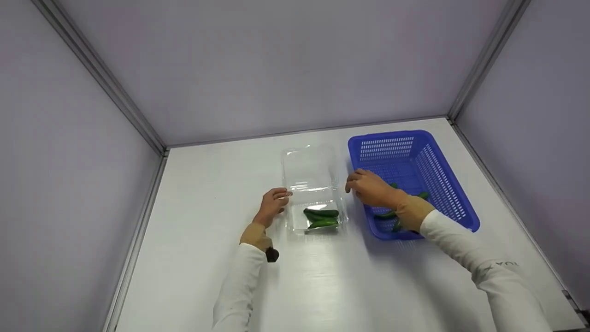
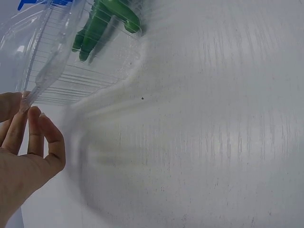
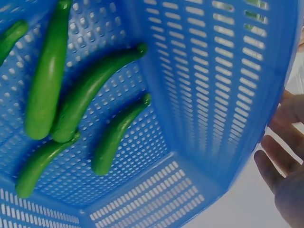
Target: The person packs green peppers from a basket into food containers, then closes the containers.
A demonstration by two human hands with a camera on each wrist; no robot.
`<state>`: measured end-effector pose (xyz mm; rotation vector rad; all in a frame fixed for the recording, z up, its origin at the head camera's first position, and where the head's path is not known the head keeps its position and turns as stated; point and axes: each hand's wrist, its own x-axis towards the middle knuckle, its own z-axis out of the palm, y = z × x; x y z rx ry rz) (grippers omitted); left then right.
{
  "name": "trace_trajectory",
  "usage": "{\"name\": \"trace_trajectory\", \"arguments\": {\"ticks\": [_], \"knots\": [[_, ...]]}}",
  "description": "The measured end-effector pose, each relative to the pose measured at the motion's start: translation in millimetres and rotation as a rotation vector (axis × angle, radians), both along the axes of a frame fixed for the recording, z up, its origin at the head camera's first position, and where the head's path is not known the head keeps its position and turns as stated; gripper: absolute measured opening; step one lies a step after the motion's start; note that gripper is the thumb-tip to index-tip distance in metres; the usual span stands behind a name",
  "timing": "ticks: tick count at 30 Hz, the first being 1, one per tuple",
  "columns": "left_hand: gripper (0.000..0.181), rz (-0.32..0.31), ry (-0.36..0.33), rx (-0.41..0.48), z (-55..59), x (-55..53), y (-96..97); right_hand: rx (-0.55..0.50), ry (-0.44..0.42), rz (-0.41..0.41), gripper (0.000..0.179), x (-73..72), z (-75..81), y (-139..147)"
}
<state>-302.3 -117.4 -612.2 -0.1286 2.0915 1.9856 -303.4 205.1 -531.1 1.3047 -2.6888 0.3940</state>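
A clear plastic clamshell box (image 1: 295, 221) lies open on the white table, its lid (image 1: 308, 168) folded back away from the person. Several long green chili peppers (image 1: 324, 222) lie in the near half. The left hand (image 1: 273, 205) is at the box's left side; in the left wrist view its thumb and fingers pinch the clear plastic edge. Over the left rim of the blue basket (image 1: 465, 205) is the right hand (image 1: 372, 188), its fingers loosely bent on the side facing the box, nothing visible between them. More green chili peppers (image 3: 47, 78) lie on the basket's floor.
The basket, with slotted walls, stands right of the box, a narrow strip of table between them. Grey panels (image 1: 295, 69) rise behind the table and on both sides, joined by metal posts (image 1: 488, 60).
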Motion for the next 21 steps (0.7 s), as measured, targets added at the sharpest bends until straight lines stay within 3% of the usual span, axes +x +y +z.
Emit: {"name": "trace_trajectory", "arguments": {"ticks": [10, 18, 21], "knots": [[0.037, 0.018, 0.004, -0.012, 1.1, 0.7, -2.3, -0.028, -0.023, -0.072, 0.021, -3.2, -2.5, 16.5], [0.039, 0.008, -0.003, -0.01, 1.4, 1.4, -2.4, 0.012, -0.115, -0.179, 0.052, -4.2, -2.4, 28.6], [0.039, 0.011, -0.01, -0.001, 0.4, 0.9, -2.4, 0.029, -0.149, -0.22, 0.055, -3.9, -1.5, 34.7]]}}
